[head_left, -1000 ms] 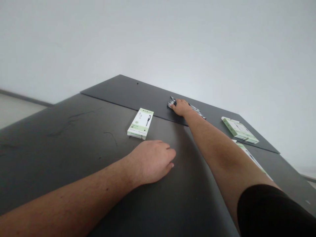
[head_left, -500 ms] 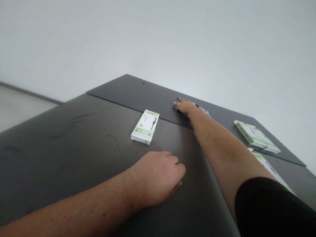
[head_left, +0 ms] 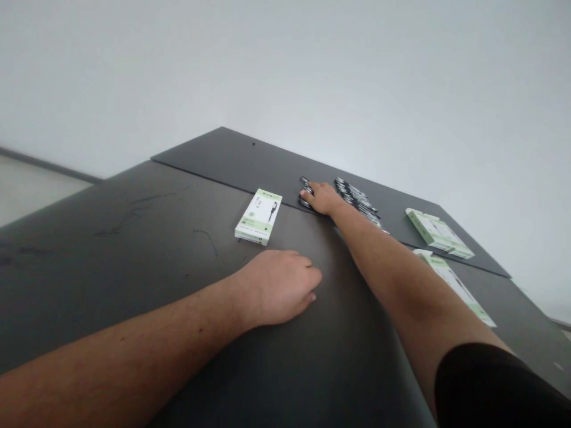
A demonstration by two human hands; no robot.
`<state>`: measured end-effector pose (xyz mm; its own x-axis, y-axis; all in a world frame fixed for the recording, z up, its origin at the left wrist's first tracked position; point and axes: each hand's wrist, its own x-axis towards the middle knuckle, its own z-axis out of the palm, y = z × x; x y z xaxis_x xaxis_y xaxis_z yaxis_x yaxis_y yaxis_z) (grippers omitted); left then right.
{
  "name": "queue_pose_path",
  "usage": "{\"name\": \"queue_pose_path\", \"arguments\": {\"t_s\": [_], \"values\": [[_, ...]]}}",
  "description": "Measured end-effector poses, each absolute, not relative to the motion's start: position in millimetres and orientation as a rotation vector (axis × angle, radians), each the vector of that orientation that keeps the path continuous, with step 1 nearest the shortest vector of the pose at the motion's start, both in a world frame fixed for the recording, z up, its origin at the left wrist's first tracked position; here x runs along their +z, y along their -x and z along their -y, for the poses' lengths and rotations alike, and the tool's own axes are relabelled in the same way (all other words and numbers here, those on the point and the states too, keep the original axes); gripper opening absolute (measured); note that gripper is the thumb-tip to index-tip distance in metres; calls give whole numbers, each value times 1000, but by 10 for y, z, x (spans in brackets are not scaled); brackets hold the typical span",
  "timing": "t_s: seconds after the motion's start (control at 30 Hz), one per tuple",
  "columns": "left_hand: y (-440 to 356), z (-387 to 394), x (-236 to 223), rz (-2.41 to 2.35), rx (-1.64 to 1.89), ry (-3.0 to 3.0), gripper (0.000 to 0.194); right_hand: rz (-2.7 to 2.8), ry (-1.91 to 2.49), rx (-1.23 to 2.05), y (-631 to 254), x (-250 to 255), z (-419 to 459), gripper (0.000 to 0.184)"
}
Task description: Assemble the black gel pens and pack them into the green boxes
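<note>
My right grip (head_left: 325,198) is lying over dark pens (head_left: 305,203) at upper centre — I can't tell whether it's pinching. They're looking light, stiff, slippery; I'm favouring mid-barrel. My left grip (head_left: 277,288) is resting folded, lower centre.

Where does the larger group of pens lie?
In the head view, the larger group of pens lies on the far dark panel, just right of the right hand.

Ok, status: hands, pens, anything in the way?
Right hand over pens, grip unclear; pen row alongside. Left hand curled, white-green box beyond. Nothing visibly blocking.
</note>
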<state>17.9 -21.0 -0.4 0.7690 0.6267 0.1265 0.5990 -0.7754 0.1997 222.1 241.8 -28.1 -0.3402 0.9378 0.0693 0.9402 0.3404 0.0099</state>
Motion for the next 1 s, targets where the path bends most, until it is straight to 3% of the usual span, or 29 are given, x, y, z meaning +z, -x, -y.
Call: {"name": "queue_pose_path", "arguments": {"t_s": [0.47, 0.87, 1.0], "values": [[-181, 183, 35, -1013, 209, -2817, 19, 2613, 1442, 18, -2762, -339, -723, 65], [-149, 123, -39, -980, 205, -2820, 18, 2574, 1285, 64, -2974, -263, -495, 64], [-151, 124, -47, -963, 210, -2800, 18, 2510, 1212, -54, -3123, -69, -236, 54]]}}
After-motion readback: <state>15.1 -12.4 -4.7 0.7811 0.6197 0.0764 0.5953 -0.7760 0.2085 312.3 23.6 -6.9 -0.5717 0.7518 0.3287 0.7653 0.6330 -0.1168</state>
